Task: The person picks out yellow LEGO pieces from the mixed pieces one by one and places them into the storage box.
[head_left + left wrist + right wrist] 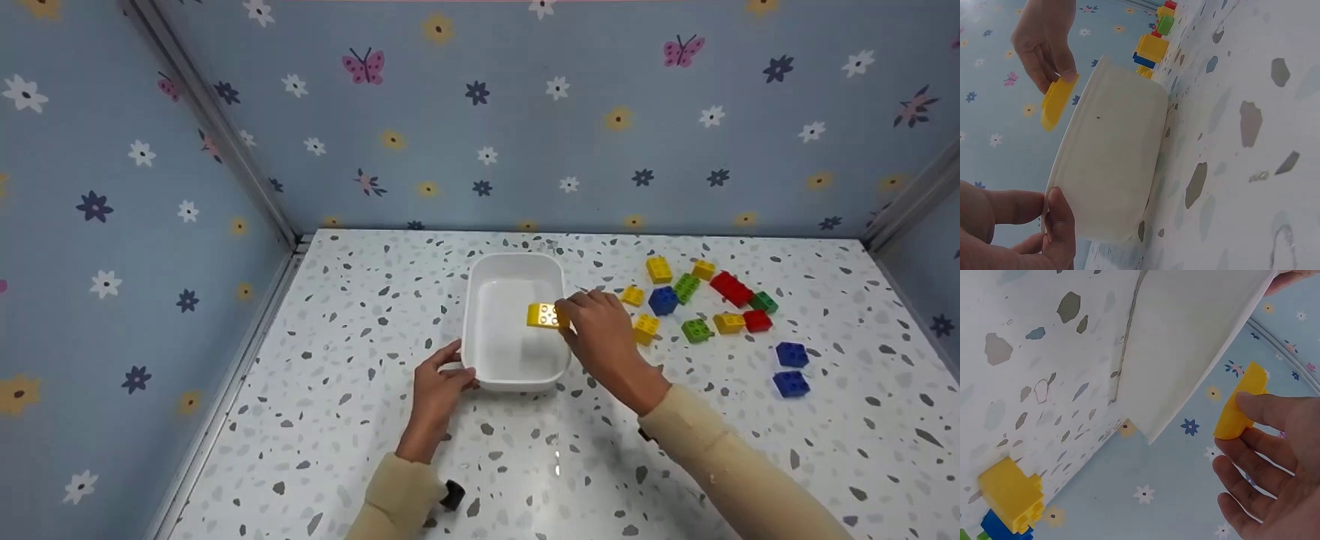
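Note:
A white rectangular tub (504, 360) with rounded corners stands on the speckled table. My left hand (439, 386) pinches its near left rim between thumb and fingers, as the left wrist view (1044, 225) also shows. Over the tub's right side, my right hand (604, 334) holds a yellow toy building brick (543, 315) between thumb and fingertips. In the right wrist view this brick (1235, 410) is above rim height, with one end rounded and studs on one side. The tub's floor shows bare in the head view.
Right of the tub lie several loose bricks: yellow (659, 270), green (697, 331), red (731, 289) and blue (663, 301). Two blue bricks (791, 384) sit apart, nearer the front. Flower-patterned panels (487, 112) wall the table at the back and sides.

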`<state>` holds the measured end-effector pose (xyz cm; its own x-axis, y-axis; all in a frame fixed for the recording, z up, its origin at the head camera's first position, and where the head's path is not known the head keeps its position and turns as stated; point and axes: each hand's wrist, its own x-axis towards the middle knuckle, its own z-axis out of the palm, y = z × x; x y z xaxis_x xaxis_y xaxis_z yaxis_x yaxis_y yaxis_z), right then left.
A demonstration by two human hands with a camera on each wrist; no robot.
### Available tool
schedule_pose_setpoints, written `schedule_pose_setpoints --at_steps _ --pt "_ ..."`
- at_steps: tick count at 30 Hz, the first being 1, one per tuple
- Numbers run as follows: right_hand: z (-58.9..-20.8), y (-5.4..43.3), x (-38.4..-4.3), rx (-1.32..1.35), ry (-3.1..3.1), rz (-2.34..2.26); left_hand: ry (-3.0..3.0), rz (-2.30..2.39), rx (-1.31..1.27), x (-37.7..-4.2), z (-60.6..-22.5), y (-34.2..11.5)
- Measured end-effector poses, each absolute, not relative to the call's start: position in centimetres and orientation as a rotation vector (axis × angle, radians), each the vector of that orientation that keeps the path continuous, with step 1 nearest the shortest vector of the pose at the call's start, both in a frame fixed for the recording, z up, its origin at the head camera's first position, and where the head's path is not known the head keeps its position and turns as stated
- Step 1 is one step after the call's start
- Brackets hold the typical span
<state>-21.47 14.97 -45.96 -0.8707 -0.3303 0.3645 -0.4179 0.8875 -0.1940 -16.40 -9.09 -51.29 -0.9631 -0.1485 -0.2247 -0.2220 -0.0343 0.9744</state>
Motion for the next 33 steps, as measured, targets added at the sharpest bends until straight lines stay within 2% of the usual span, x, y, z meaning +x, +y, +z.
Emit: schedule_pose_setpoints --at_steps 33 --pt "-47.1 11.1 -22.4 0.645 -2.892 0.356 2.183 2.137 -0.429 -16.6 -51.6 -9.0"
